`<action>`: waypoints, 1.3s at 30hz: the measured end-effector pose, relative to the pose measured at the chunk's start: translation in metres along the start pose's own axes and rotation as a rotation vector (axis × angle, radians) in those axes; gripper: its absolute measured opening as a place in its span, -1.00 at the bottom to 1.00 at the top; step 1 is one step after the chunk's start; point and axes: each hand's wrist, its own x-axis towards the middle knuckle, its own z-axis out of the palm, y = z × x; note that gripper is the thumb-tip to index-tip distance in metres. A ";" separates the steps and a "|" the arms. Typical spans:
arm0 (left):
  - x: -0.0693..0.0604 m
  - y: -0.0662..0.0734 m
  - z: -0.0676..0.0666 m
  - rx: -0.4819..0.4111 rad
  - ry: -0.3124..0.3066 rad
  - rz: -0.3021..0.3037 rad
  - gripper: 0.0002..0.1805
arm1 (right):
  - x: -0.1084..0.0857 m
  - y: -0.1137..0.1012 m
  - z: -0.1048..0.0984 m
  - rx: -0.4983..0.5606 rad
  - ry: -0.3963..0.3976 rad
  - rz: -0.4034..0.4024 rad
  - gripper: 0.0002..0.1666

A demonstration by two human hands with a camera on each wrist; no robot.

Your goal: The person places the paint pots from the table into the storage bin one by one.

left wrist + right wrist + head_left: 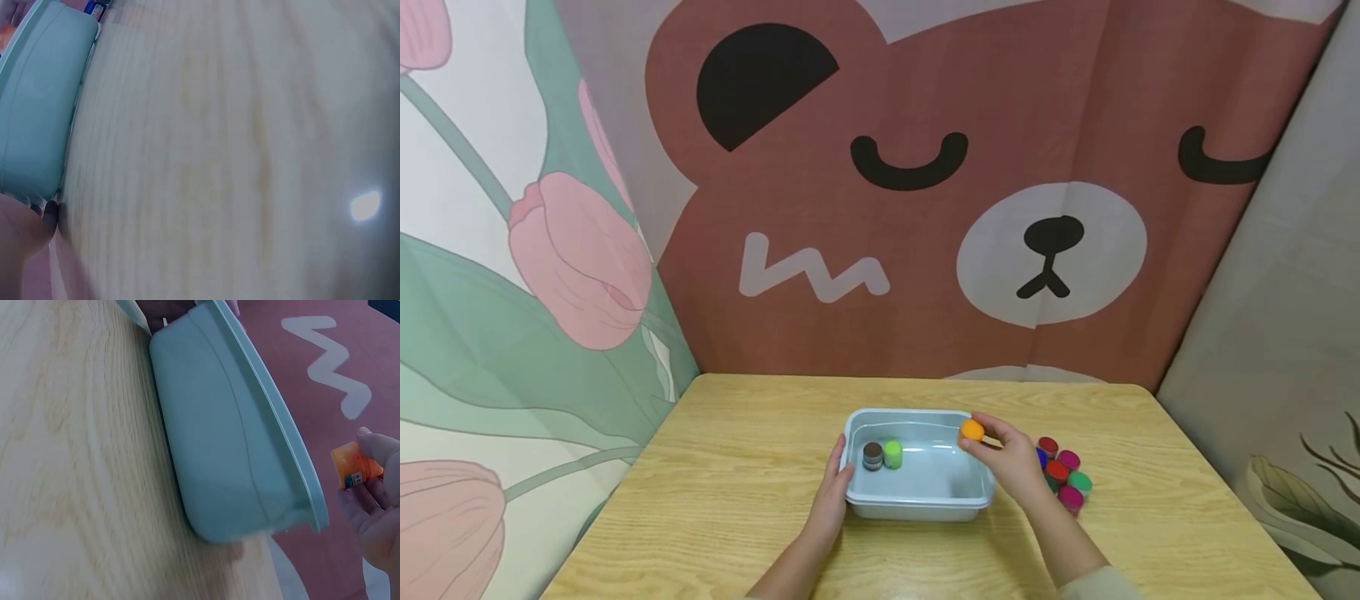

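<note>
In the head view my right hand (1011, 462) pinches a small orange jar (972, 430) between thumb and fingers, over the right end of a light blue plastic basin (917, 510). The right wrist view shows a label on this orange jar (351, 469), held above rim height beside the basin (212, 437). My left hand (829, 500) holds the basin's left end, thumb by the rim and fingers along the outer wall. Inside, toward the left, a dark brown-capped jar (872, 456) and a bright green jar (892, 454) stand side by side.
Right of the basin, partly behind my right hand, several small jars with red (1056, 472), magenta (1071, 499), green (1080, 484) and blue lids stand clustered on the wooden table (737, 467). A curtain with a bear print (820, 333) hangs behind the table's far edge.
</note>
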 end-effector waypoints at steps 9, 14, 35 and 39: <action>-0.001 0.001 -0.001 -0.014 -0.012 0.000 -0.36 | 0.023 -0.007 0.034 -0.042 -0.041 -0.016 -0.41; -0.002 0.000 -0.001 -0.020 -0.019 0.014 -0.36 | 0.035 -0.006 0.054 -0.068 -0.054 -0.027 -0.46; -0.001 0.003 -0.001 -0.011 -0.019 -0.011 -0.37 | 0.058 0.008 0.083 -0.191 -0.171 -0.017 -0.50; 0.000 0.003 -0.001 -0.011 -0.020 -0.020 -0.37 | 0.058 0.011 0.086 -0.228 -0.212 -0.011 -0.49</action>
